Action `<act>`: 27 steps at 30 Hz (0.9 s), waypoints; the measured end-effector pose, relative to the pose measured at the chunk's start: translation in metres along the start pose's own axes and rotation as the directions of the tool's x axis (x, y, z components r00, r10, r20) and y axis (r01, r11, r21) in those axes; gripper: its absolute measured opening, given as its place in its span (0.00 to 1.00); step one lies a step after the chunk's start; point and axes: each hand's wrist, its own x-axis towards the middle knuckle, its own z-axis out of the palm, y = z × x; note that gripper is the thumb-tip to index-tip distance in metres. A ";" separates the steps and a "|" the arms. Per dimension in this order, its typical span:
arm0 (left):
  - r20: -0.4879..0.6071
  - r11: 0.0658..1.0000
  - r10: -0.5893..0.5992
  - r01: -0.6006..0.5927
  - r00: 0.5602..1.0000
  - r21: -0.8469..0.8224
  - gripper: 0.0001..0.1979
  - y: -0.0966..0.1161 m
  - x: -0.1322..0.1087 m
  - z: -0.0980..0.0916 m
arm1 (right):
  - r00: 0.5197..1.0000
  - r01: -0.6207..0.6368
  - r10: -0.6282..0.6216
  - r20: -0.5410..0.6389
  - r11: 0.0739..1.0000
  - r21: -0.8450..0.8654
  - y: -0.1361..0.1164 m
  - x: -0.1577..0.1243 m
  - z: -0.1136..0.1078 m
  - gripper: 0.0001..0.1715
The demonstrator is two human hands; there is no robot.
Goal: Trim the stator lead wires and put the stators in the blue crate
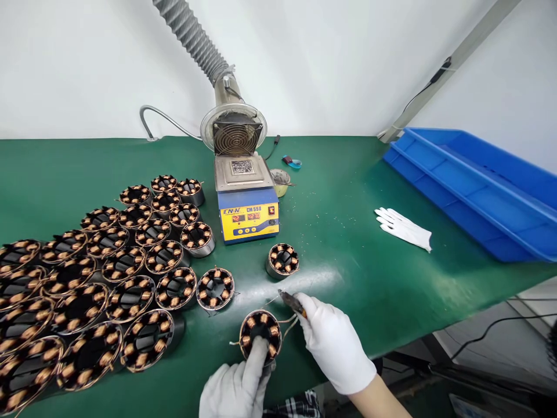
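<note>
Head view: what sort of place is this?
Probably a factory assembly bench. Many copper-wound rings stand on the green table, a CM 558 unit with a lit display stands before a ducted fan, and the white-gloved right hand holds a small tool.

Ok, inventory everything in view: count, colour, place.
Display box: one, blue-yellow, centre
Copper-wound rings: over twenty, black-copper, left
Lone ring: one, black-copper, near box
Held ring: one, black-copper, bottom centre
Round fan hood: one, silver-black, behind box
Corrugated duct: one, grey, above hood
Bent tube: one, grey, beside hood
Small cup: one, yellow-green, beside box
Strap-like piece: one, blue-brown, beyond cup
Fabric glove: one, white, right
Plastic trays: count unclear, blue, right
Cables: several, black, right
Tabletop: one, green, across view
Plier-like tool: one, dark, lower centre
Left grip: one, white-gloved, on held ring
Right grip: one, white-gloved, on tool
</note>
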 end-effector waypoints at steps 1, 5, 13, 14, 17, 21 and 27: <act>0.009 1.000 -0.004 0.004 1.000 0.000 0.13 0.001 0.000 -0.001 | 0.999 -0.037 0.037 0.004 0.999 -0.021 0.001 0.002 0.000 0.15; 0.034 1.000 -0.005 0.005 0.999 -0.018 0.15 0.005 0.000 0.000 | 0.992 -0.128 0.127 -0.014 0.992 -0.025 0.015 0.009 -0.004 0.16; -0.001 0.995 0.047 -0.047 0.999 -0.087 0.15 -0.002 0.001 0.006 | 0.914 -0.400 0.381 -0.137 0.902 -0.161 0.073 0.004 -0.017 0.12; -0.007 0.992 0.070 -0.070 0.998 -0.105 0.15 -0.002 0.001 0.006 | 0.927 -0.374 0.361 -0.104 0.911 -0.172 0.076 0.005 -0.014 0.11; 0.032 0.995 0.061 -0.059 0.998 -0.077 0.15 0.002 0.005 -0.004 | 0.954 -0.300 0.293 -0.064 0.934 -0.192 0.081 0.013 0.000 0.09; 0.369 0.986 -0.155 0.122 0.917 0.112 0.16 0.019 0.024 -0.027 | 0.960 -0.274 0.258 -0.110 0.946 -0.174 0.087 0.032 0.016 0.16; 0.774 0.911 -0.332 0.397 0.539 0.114 0.10 0.027 0.057 -0.037 | 0.981 -0.133 0.130 -0.145 0.991 -0.015 0.105 0.038 0.018 0.16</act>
